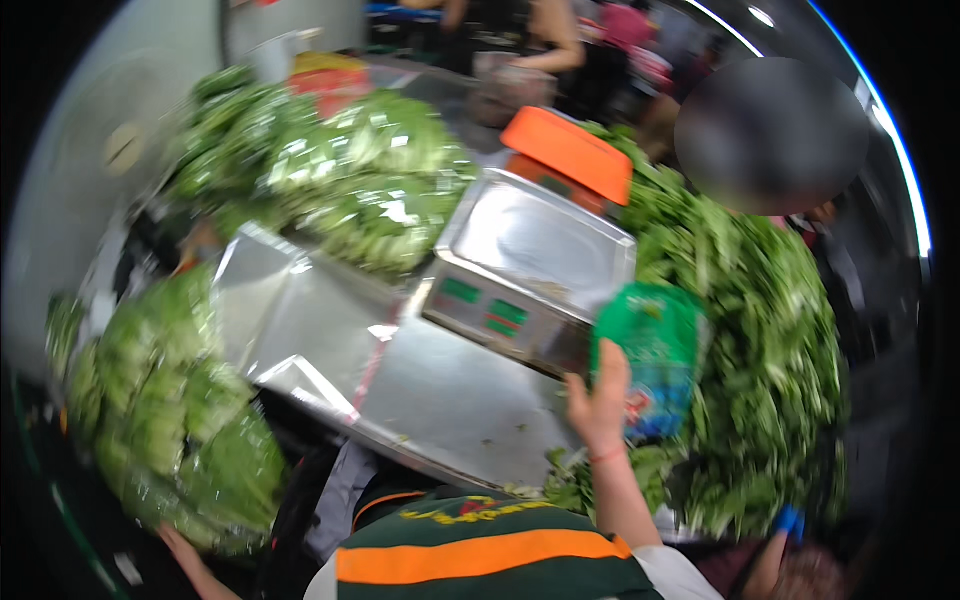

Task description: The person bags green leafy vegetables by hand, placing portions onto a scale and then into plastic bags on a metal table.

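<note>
At the lower left, my left hand (178, 546) is at the bottom of a large clear plastic bag of leafy greens (165, 405) and bears against it, its fingers mostly hidden by the bag. My right hand (604, 397), with a thin red band at the wrist, reaches up at the right with thumb and fingers apart. It is against the left edge of a green and blue plastic package (651, 360); whether it presses on it is blurred. Just beyond stands a metal weighing scale (544, 247) with green displays and an orange part (570, 150) behind its pan.
The steel tabletop (457, 397) lies before me. More bagged greens (367, 172) are piled at the back left, loose leafy greens (765, 337) along the right. A blue-gloved or blue-wrapped hand (787, 521) of another person is at the lower right. Other people stand behind the table.
</note>
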Motion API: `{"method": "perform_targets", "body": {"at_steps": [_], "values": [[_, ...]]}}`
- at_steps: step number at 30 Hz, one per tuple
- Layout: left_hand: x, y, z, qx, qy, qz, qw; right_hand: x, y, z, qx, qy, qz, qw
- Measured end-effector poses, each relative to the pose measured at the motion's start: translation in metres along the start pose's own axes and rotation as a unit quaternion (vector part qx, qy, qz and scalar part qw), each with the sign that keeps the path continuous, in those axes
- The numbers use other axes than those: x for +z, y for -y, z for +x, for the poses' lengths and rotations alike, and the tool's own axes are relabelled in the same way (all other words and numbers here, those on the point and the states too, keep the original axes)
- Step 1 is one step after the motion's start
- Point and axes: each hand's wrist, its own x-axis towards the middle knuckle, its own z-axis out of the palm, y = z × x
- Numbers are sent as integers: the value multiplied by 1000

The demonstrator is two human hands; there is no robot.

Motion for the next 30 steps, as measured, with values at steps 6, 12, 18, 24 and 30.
{"method": "perform_targets", "body": {"at_steps": [6, 12, 18, 24, 30], "values": [[124, -120, 36, 305, -364, 256, 842, -16, -41, -26, 185, -10, -194, 964], [193, -402, -112, 477, 62, -195, 855, 12, -3, -12, -20, -112, 16, 993], [299, -461, -326, 710, 497, 51, 497, 5, 28, -90, -17, 157, 234, 959], [345, -359, -317, 662, 571, 191, 447, -109, -62, -202, 290, 61, -183, 937], [354, -400, -324, 596, 653, 153, 442, -108, -75, -233, 314, 121, -159, 928]]}}
